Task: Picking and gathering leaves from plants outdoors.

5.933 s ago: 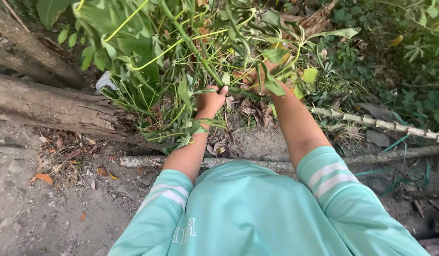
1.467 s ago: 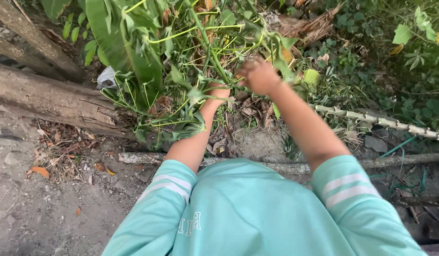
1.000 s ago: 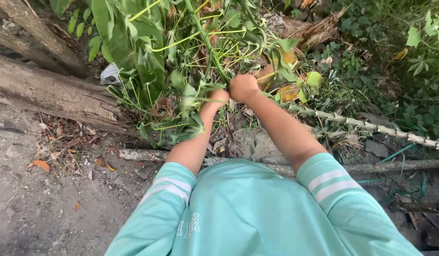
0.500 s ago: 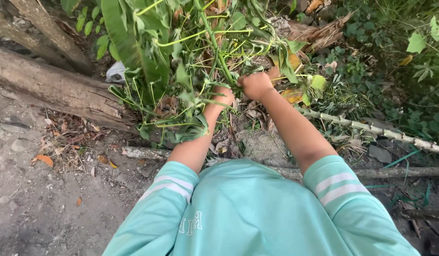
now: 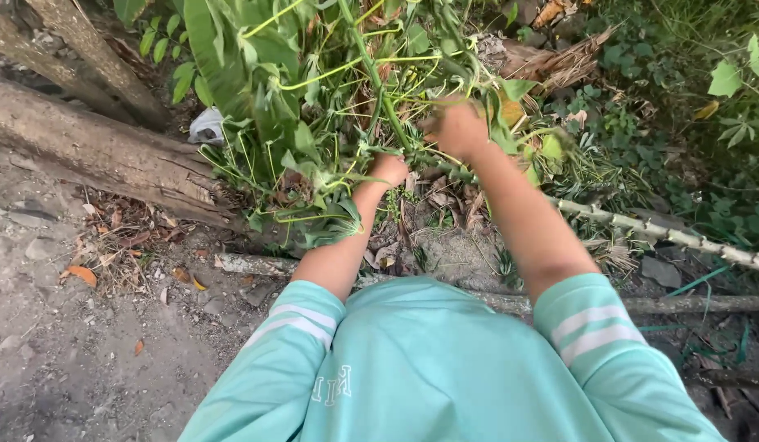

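While the left hand (image 5: 388, 169) fists around the green stalk (image 5: 371, 78) low down, steadying the leafy bundle upright, the right hand (image 5: 455, 129), blurred, sits among yellow-green leaf stems (image 5: 330, 69); finger closure cannot be told.

1. Green stalks (image 5: 371, 74) at 12 o'clock: smooth, slightly glossy plant fibre; leaves (image 5: 224, 49) matt.
2. Log (image 5: 93, 151) at 9 o'clock: rough, cracked, dry wood.
3. Cane (image 5: 666, 236) at 3 o'clock: pale, knobbly, matt.
4. Ground (image 5: 60, 352): gritty, dusty soil.
5. Shirt (image 5: 429, 368): soft, matt knit cloth.
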